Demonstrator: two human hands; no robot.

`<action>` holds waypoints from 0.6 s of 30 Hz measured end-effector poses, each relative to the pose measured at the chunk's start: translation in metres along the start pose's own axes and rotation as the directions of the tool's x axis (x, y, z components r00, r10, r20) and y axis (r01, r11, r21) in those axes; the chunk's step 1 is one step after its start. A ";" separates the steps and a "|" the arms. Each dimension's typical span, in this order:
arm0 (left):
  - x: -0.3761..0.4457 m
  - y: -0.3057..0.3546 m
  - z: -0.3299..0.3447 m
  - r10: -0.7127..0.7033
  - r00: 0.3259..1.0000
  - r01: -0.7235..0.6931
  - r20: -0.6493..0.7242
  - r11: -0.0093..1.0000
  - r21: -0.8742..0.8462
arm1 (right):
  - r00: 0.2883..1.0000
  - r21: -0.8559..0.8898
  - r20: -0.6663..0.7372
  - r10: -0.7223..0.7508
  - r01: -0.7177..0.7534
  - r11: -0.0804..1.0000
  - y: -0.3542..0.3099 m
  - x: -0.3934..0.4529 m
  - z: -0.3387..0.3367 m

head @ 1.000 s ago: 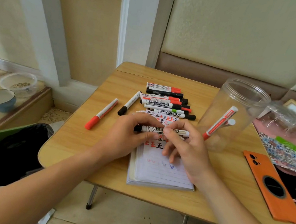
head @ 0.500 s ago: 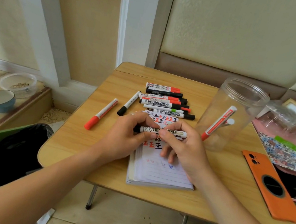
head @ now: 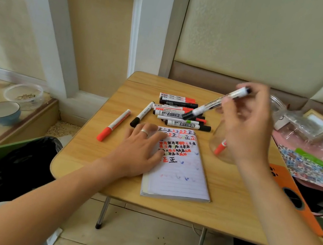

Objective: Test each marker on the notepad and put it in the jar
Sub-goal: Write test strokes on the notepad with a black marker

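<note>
My right hand [head: 247, 123] is raised in front of the clear plastic jar [head: 276, 104] and grips a black-capped white marker [head: 212, 105], held slanted with its cap pointing down-left. The jar is mostly hidden behind that hand; a red marker [head: 220, 147] stands inside it. My left hand [head: 141, 151] lies flat, fingers spread, on the left edge of the lined notepad [head: 179, 167], which carries red and black test marks. A pile of markers [head: 180, 114] lies behind the notepad. A loose black marker [head: 142, 114] and a loose red marker [head: 113, 125] lie to its left.
The small wooden folding table [head: 86, 163] holds an orange phone [head: 296, 199] at the right, beside a patterned bag and clear plastic packaging [head: 313, 133]. A green bin with a black liner [head: 12, 162] stands at the left. Two bowls [head: 2, 112] sit on the floor ledge.
Both hands held the marker level above the notepad. Now my right hand has lifted it up toward the jar, and my left hand has let go and dropped flat onto the notepad.
</note>
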State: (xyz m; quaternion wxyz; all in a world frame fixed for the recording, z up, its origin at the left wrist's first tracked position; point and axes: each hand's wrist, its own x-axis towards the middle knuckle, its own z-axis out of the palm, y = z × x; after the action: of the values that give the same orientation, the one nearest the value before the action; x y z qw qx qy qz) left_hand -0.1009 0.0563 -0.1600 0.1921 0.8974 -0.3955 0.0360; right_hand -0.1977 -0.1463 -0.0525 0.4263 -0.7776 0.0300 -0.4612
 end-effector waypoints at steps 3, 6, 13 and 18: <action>0.000 0.001 0.003 0.004 1.000 -0.004 -0.006 1.000 0.029 | 0.962 -0.157 -0.174 -0.209 0.183 0.971 -0.011 0.024 -0.019; -0.001 0.001 0.002 -0.001 1.000 0.000 0.010 0.999 0.040 | 0.915 -0.316 -0.228 -0.334 0.255 0.914 -0.016 0.043 -0.036; -0.002 0.002 0.001 -0.007 0.999 0.005 0.047 1.000 0.028 | 0.896 -0.429 -0.229 -0.379 0.257 0.866 -0.004 0.043 -0.041; -0.002 0.003 -0.001 -0.009 0.998 0.006 0.068 0.999 0.040 | 0.847 -0.463 -0.356 -0.396 0.208 0.862 -0.001 0.037 -0.041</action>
State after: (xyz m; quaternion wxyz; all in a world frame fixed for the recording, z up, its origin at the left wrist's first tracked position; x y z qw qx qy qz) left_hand -0.1041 0.0562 -0.1590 0.1609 0.9032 -0.3978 0.0122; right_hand -0.2077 -0.1878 -0.0174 0.1570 -0.7191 0.0951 -0.6702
